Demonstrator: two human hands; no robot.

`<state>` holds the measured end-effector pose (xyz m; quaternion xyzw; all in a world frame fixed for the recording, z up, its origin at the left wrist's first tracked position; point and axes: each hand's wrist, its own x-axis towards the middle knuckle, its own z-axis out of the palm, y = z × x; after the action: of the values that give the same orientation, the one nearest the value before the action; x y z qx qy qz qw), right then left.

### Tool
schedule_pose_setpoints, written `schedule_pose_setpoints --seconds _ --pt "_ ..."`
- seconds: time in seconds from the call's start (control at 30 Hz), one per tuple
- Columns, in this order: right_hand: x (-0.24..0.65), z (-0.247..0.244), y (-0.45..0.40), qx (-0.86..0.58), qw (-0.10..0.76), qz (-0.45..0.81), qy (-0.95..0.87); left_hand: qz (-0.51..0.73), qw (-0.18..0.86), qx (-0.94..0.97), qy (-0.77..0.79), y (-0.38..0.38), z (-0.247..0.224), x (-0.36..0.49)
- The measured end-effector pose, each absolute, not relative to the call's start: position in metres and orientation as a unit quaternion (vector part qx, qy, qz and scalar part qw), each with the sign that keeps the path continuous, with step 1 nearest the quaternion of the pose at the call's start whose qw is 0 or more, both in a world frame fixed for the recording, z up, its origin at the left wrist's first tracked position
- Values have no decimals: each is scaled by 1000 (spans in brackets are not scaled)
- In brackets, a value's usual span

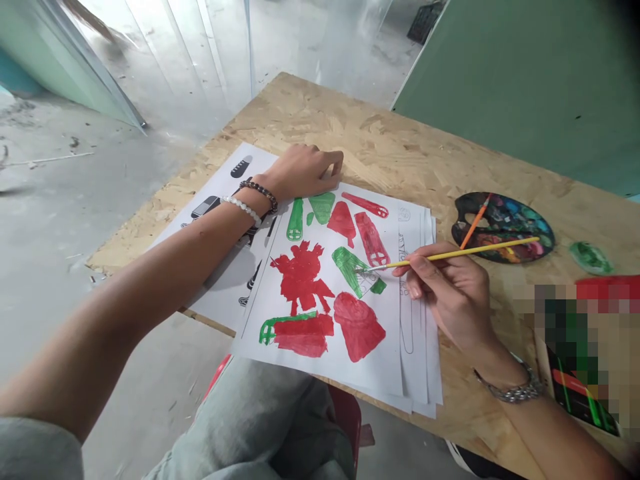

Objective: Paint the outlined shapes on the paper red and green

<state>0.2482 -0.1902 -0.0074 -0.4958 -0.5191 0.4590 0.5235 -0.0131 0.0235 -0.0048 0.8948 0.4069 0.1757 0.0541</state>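
A stack of white printed sheets [390,360] lies on the wooden table, its top sheet covered in shapes painted red and green. My right hand [450,293] grips a thin yellow paintbrush [450,257], its tip on a partly painted green shape [347,269]. My left hand [305,172] rests flat on the far edge of the sheets, holding nothing. To the right sits a dark paint-smeared palette [503,228] with an orange-handled brush [475,223] lying across it.
The oriented-strand-board table [400,133] has a green smear-covered object [590,258] on it. A pixelated patch hides the lower right. My knees and a red seat [347,413] lie below the front edge, above a concrete floor [60,220]. A green wall panel [515,80] stands behind.
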Motion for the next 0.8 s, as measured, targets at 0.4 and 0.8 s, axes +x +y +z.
schedule_pose_setpoints --seconds 0.4,0.8 --pt "250 -7 -189 -477 535 484 -503 177 58 894 407 25 -6 -13" --pt "253 -9 -192 -455 537 472 -531 168 47 894 412 25 -5 -12"
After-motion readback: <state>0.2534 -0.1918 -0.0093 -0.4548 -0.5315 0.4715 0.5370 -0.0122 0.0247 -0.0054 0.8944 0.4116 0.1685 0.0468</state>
